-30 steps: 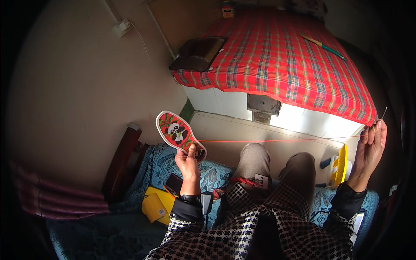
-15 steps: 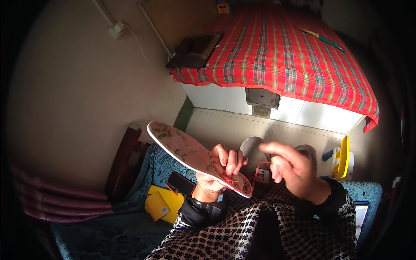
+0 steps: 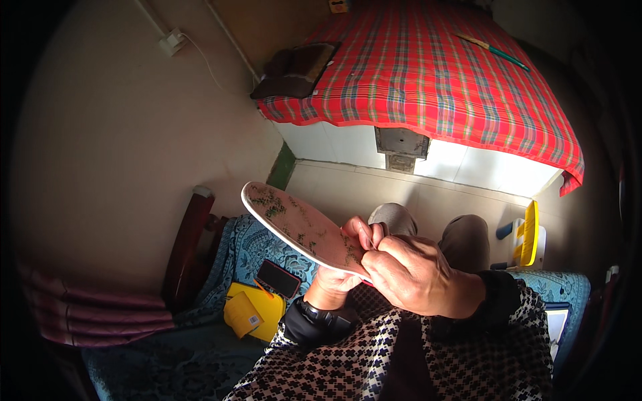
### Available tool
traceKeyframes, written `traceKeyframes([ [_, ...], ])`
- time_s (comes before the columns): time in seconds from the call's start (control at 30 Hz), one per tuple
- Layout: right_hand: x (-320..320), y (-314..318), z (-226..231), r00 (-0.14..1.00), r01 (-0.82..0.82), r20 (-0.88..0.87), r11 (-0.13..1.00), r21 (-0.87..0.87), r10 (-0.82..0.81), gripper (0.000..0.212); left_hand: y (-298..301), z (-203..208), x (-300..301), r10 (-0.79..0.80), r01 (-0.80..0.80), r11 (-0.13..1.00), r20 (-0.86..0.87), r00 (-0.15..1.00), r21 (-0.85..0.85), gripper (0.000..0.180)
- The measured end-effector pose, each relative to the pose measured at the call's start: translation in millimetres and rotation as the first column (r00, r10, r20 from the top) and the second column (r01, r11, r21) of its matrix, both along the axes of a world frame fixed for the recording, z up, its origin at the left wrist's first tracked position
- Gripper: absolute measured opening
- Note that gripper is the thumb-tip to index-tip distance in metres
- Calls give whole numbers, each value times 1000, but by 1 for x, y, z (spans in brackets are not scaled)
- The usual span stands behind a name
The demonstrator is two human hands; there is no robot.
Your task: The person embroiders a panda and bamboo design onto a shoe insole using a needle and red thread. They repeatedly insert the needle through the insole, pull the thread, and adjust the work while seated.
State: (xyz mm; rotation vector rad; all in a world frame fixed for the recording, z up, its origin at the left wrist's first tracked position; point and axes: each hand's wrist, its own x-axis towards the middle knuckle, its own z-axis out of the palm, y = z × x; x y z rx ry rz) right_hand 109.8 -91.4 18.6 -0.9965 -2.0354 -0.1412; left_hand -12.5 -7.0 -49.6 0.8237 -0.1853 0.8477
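A long, flat insole (image 3: 307,234), pinkish with green stitched sprigs and a white rim, slants from upper left down to my hands. My left hand (image 3: 329,284) grips its near end, with the palm underneath and the fingertips curled over the top. Close against those fingertips, my right hand (image 3: 418,275) is closed in a pinch over the near end of the insole, covering it. What the right fingers pinch is hidden. A bit of red shows beneath the insole, beside the right hand.
On the blue patterned cover (image 3: 244,244) at left lie a dark phone (image 3: 279,277) and yellow folders (image 3: 271,313) with an orange pen (image 3: 263,289). Ahead is a bed-like platform with a red plaid cloth (image 3: 428,73). A yellow-and-white item (image 3: 530,234) stands at right.
My right hand, which was apart at right with red thread running from it, has come left onto the insole's near end and against the left fingers. The view has tilted slightly.
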Motion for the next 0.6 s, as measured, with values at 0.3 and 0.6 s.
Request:
traceKeyframes([
  [0.3,13,3,6,983,10,-182,998,-56,-20,17,4,3,-7,-70,75,995,81,994,-61,36],
  [0.6,4,9,-7,998,46,-38,998,44,-44,15,-1,2,-5,67,-67,998,-27,997,-16,34],
])
